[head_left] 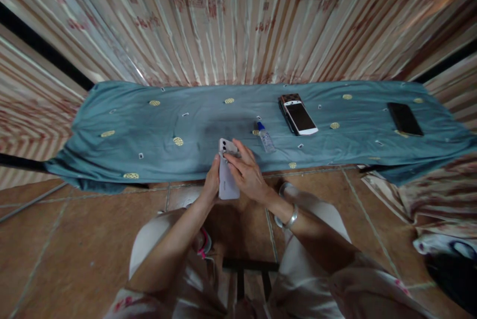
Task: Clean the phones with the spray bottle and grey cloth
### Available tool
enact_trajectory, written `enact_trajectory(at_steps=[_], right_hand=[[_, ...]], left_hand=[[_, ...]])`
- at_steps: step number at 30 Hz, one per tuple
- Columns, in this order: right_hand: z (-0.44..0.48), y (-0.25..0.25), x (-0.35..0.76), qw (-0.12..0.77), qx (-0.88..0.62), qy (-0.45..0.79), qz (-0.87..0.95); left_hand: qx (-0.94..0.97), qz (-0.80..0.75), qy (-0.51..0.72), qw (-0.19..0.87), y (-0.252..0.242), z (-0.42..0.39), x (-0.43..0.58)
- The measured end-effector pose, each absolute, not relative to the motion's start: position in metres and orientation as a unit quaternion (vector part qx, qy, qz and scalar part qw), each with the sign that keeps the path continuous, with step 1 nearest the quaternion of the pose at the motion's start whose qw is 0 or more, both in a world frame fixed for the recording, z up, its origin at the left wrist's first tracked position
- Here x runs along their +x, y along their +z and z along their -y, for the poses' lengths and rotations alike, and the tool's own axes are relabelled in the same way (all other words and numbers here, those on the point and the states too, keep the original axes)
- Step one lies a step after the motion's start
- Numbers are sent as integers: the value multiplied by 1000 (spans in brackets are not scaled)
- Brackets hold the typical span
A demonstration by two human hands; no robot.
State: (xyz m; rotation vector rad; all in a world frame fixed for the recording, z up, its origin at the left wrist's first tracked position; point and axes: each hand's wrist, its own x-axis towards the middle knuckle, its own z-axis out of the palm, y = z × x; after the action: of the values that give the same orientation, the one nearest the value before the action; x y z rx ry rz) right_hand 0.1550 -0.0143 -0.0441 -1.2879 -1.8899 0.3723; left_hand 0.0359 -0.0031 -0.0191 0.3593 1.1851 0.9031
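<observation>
Holding a pale phone (228, 187) just below the middle of the frame, the left hand (212, 178) has its grip closed along the phone's left edge. The phone's back faces up, its camera lenses toward the top of the frame. The right hand (249, 174) lies over the phone's right side, fingertips at the camera area; whether its own grip pinches anything, I cannot tell. A silvery bracelet (293, 216) circles the right wrist. A teal cloth-covered counter (203, 157) spans the frame from left to right. Just right of centre on it, near the right hand, is a clear bottle (267, 141) with its blue cap toward the upper left. Farther up and right, a white-framed phone (300, 118) overlaps a brown checkered item (291, 96); well apart, at the right, lies a flat black device (405, 119).
</observation>
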Motion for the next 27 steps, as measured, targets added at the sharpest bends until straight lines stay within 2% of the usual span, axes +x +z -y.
enact_trajectory(at_steps=[8,16,22,27], right_hand=[[15,-33,159,334,-495,66,800],[8,-28,166,333,-494,54,801],[2,-28,173,337,-512,50,789],[7,-27,170,343,-492,64,798]], left_hand=[[179,-532,438,703,-16,6,38],[220,-522,461,683,-22,8,39],[238,-523,421,702,-19,12,43],[285,-524,450,664,-23,11,41]])
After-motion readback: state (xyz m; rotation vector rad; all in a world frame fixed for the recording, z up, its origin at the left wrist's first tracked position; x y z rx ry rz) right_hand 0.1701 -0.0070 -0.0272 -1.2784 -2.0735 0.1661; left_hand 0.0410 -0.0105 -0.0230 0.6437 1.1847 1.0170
